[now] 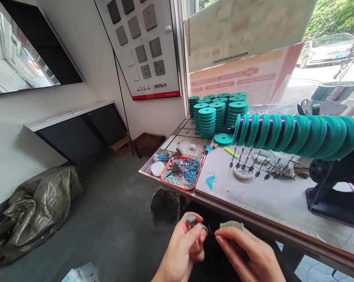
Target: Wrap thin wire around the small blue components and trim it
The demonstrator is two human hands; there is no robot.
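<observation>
Below the table's front edge, my left hand (186,243) is closed around a small piece with a light blue beaded top (190,219), pinched near its fingertips. Just to its right, my right hand (247,248) is pinched, and a thin dark thread or wire (209,227) runs up by its fingertips. The fingertips of the two hands are a short gap apart. Pale greenish coverings (232,225) show on some fingers. What lies inside the palms is hidden.
A red tray (181,172) of beads and strands sits at the table's (270,199) left end. Teal spools (207,123) stand behind; more hang on a rod (297,135) above a round dish (243,171) of beads. A dark sack (42,203) lies on the floor.
</observation>
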